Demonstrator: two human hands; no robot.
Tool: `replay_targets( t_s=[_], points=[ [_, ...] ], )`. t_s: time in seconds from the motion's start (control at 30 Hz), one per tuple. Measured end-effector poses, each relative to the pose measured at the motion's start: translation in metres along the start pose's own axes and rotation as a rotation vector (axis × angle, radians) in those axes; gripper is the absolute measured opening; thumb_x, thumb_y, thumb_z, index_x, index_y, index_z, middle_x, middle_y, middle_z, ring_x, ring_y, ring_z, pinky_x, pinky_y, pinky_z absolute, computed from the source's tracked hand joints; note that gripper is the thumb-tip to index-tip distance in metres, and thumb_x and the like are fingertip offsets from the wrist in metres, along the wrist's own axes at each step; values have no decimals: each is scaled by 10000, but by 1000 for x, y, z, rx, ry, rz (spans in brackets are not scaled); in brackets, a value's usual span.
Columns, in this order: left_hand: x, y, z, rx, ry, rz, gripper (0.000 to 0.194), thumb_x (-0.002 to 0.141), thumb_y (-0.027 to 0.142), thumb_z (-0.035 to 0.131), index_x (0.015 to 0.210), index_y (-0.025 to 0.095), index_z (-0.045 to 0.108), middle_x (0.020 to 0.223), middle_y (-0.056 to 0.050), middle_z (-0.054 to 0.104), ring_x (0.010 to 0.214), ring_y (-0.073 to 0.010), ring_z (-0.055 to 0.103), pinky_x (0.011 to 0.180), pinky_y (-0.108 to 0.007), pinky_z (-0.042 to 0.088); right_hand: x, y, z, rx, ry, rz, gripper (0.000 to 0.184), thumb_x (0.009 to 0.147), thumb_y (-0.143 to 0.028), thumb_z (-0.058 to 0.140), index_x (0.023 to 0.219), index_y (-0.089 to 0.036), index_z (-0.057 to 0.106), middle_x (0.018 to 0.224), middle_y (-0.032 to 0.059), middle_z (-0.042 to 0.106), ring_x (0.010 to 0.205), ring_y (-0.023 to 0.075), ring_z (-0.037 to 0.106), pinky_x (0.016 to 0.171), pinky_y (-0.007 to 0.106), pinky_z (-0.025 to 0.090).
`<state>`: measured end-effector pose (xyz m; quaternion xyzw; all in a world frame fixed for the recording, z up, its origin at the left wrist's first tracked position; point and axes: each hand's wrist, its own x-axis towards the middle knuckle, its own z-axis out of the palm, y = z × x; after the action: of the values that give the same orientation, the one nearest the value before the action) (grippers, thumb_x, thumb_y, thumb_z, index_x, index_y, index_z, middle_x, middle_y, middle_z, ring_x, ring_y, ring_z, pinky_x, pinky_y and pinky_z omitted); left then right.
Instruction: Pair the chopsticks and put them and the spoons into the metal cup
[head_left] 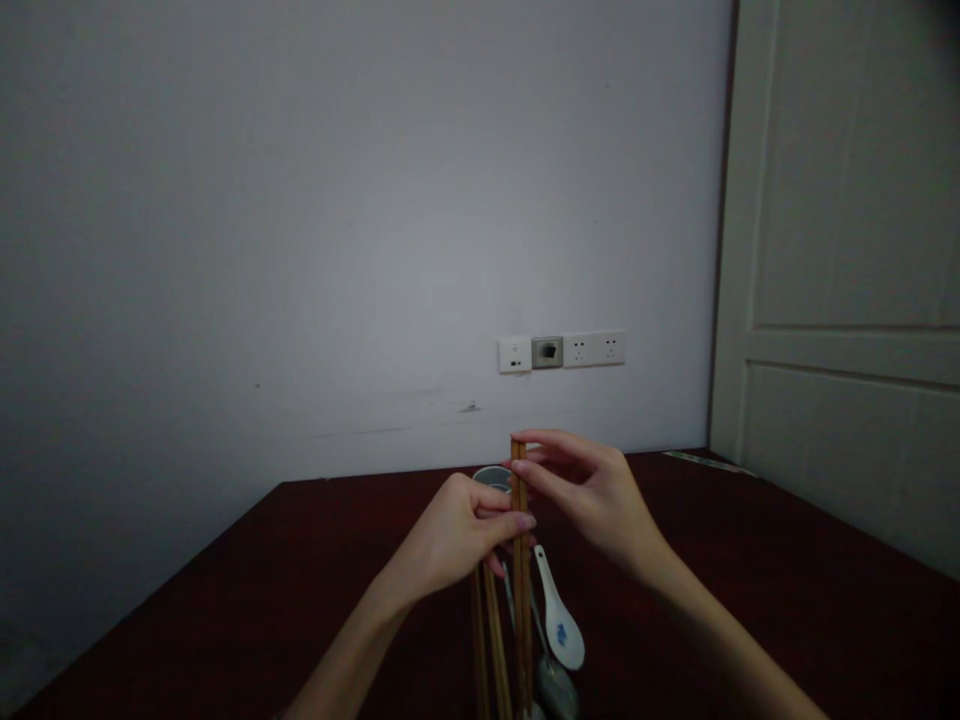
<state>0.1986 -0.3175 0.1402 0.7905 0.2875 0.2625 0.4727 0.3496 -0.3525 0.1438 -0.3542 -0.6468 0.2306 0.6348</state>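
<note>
A pair of wooden chopsticks stands upright in front of me, pinched in both hands. My left hand is closed around their middle, its thumb across the front. Higher up, the fingers of my right hand are closed on the top ends. More chopsticks lie on the table below my left hand. To the right of the held pair are a white ceramic spoon with a blue mark and a metal spoon. Behind the hands stands a round container, partly hidden.
The dark red table meets a pale wall at the back. Sockets and switches sit on the wall. A thin patterned strip lies near the back right corner, beside a white panelled door.
</note>
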Motion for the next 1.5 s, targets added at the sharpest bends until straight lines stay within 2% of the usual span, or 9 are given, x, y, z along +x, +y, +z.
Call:
replay_targets(
  t_s=[0.3, 0.6, 1.33, 1.5],
  points=[
    [0, 0, 0, 1, 12, -9, 316, 712, 385, 574, 728, 82, 662, 721, -89, 657, 595, -142, 593, 521, -257, 483, 0, 5, 1, 31, -33, -19, 343, 719, -282, 618, 1041, -190, 543, 757, 32, 671, 679, 143, 628, 613, 260, 517],
    [2, -3, -1, 4, 6, -9, 315, 718, 384, 572, 734, 84, 665, 735, -94, 664, 605, -144, 601, 518, -251, 485, -1, 5, 0, 48, -56, -7, 261, 719, -297, 618, 947, -189, 550, 786, 40, 676, 710, 156, 640, 635, 270, 523],
    [1, -7, -1, 44, 9, 9, 331, 733, 396, 543, 731, 87, 661, 694, -77, 647, 578, -141, 590, 528, -261, 490, 0, 9, 0, -42, -73, -67, 228, 730, -281, 607, 937, -197, 559, 813, 36, 668, 743, 157, 643, 633, 256, 530],
    [1, -7, -1, 21, 5, -1, 332, 727, 400, 553, 741, 88, 663, 715, -82, 654, 591, -142, 596, 531, -261, 492, 0, 9, 0, -53, -99, -45, 233, 743, -283, 590, 953, -194, 543, 792, 33, 669, 717, 152, 643, 610, 249, 531]
  ],
)
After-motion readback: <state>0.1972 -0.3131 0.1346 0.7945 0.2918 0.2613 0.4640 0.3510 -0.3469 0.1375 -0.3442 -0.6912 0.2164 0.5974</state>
